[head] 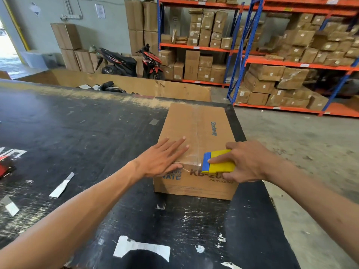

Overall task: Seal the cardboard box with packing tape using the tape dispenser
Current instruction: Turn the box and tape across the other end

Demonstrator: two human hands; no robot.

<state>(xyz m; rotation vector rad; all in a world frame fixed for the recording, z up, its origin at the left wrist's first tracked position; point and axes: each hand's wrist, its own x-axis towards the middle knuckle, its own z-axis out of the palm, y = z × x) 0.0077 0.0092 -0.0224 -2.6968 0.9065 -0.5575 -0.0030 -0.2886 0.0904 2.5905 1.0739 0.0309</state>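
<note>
Lower centre of the frame, the cardboard box (196,144) is sitting on the black bench (77,133) by its right edge. The left hand (161,162) is lying flat and open, fingers spread, pressing the near top flap and gripping nothing. The right hand (246,162) is clamping the yellow-and-blue tape dispenser (217,161) at the near top edge, right on the centre seam. Clear tape (191,159) is already glinting there, so this looks like the start of a pass; next, probably, a steady pull toward the far end.
</note>
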